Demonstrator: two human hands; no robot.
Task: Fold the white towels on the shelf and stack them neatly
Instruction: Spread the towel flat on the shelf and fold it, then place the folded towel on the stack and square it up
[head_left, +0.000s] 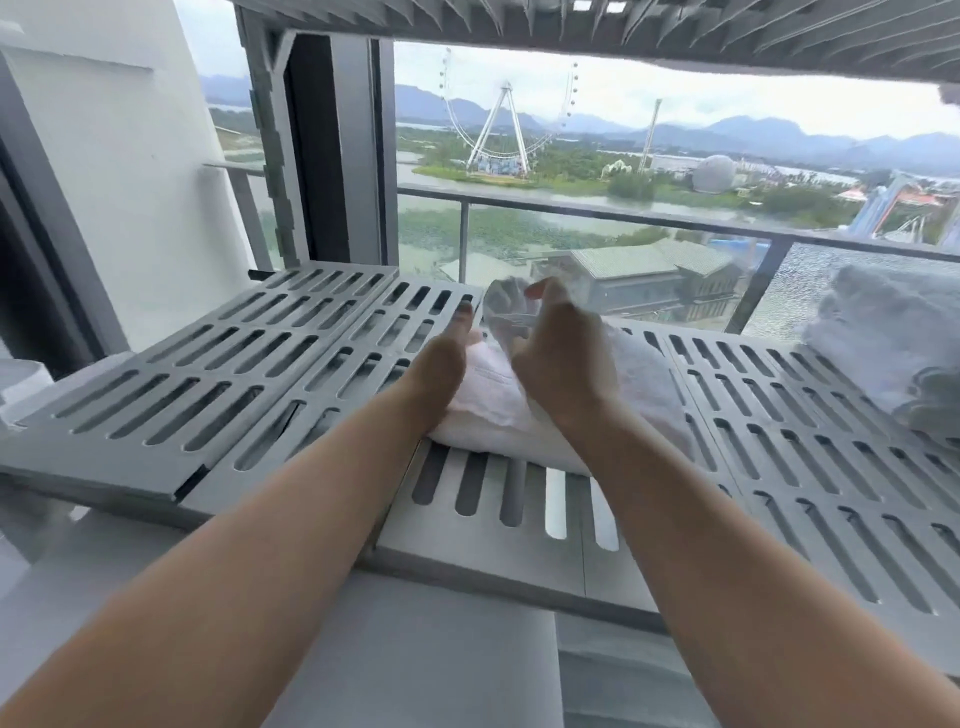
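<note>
A white towel (488, 410) lies partly folded in the middle of the grey slotted shelf (218, 374). My left hand (441, 364) rests flat on the towel's left side, fingers stretched forward. My right hand (561, 358) is over the towel's centre, its fingers curled round a raised, blurred flap of the towel (506, 306). More crumpled white towels (883, 338) sit in a heap at the shelf's right end.
An upper slatted shelf (675, 31) hangs overhead. Behind the shelf are a glass balcony railing (623, 218) and a dark door frame (337, 156). A white wall (104, 182) stands on the left.
</note>
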